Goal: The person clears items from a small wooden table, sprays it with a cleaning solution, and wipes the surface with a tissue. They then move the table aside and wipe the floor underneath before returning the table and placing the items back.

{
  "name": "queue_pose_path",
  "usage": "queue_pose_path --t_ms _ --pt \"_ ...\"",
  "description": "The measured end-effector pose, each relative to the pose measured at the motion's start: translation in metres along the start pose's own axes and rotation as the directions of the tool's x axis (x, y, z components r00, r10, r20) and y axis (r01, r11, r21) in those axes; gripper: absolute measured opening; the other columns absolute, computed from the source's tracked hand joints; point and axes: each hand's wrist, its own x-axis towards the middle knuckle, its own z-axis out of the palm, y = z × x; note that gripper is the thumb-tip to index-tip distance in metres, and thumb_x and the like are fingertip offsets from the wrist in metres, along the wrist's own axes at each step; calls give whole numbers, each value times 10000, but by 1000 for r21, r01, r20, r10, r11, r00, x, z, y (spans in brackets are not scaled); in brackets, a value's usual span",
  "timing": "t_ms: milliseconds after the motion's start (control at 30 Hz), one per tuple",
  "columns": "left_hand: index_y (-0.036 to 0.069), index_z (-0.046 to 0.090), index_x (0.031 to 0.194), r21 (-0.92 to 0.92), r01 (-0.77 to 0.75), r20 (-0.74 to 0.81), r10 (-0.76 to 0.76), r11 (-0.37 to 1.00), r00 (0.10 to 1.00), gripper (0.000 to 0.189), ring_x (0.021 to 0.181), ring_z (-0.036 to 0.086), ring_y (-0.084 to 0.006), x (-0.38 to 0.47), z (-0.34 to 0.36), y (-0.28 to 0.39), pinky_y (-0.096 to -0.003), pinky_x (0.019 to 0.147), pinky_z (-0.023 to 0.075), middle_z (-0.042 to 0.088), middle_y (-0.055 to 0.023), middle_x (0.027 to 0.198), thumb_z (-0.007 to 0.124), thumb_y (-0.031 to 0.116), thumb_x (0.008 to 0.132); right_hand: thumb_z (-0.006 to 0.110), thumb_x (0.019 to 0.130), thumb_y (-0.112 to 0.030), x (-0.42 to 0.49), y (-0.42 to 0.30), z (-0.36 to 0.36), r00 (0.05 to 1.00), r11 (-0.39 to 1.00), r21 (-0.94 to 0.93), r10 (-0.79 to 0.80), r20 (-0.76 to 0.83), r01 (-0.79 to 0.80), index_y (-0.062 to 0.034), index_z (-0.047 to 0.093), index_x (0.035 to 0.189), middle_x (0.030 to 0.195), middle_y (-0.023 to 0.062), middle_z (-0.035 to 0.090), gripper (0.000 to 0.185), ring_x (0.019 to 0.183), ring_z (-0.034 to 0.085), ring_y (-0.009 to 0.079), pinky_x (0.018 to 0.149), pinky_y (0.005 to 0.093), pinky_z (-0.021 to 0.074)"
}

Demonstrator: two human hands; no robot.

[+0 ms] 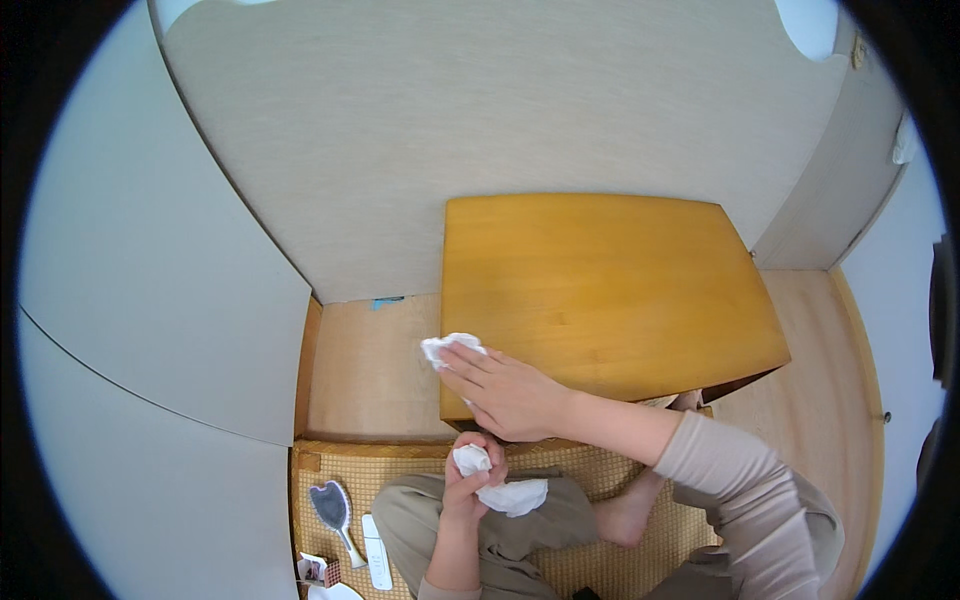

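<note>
A low wooden table point(615, 285) with a yellow-brown top stands in front of me. My right hand point(517, 394) lies palm down over its near left corner, fingers stretched over a crumpled white tissue point(454, 346). Part of that tissue sticks out past the table's left edge; the rest is hidden beneath the hand. Below the near edge, above my bent knee, my left hand point(466, 495) is closed around a second wad of white tissue point(472, 459). A loose white piece point(517, 496) hangs beside its fingers, over my trouser leg.
On the woven mat point(405, 459) to my left lie a hairbrush point(331, 507) and a white remote control point(377, 551). A small box point(319, 570) sits nearby. Pale cabinet doors point(172, 247) rise on the left, a beige panel point(487, 97) behind the table. My bare foot point(626, 514) rests near the table.
</note>
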Motion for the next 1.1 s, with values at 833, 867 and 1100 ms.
queue_pose_path --t_ms 833,867,1100 --pt "91 472 1121 104 -125 -189 143 987 972 297 724 455 -127 -2 1 0 -239 620 407 489 -84 935 600 79 853 400 868 -187 -88 84 -27 862 707 -498 452 -228 -503 54 353 1357 1400 228 379 547 1289 384 336 1085 430 286" --pt "90 465 1136 170 -139 -177 170 975 969 285 774 482 -156 -3 1 0 -274 668 416 506 -95 985 576 64 875 378 882 -198 -110 101 -37 757 652 -390 601 -257 -650 51 355 1358 1413 230 360 538 1310 354 333 1089 434 277" --pt "23 483 1115 906 -327 121 574 269 810 234 1069 546 -255 9 38 -1 -380 928 432 546 -178 1175 482 -29 887 376 872 -205 -113 80 -30 720 571 -516 680 -138 -638 79 404 1321 1405 218 383 532 1329 319 358 1056 473 297"
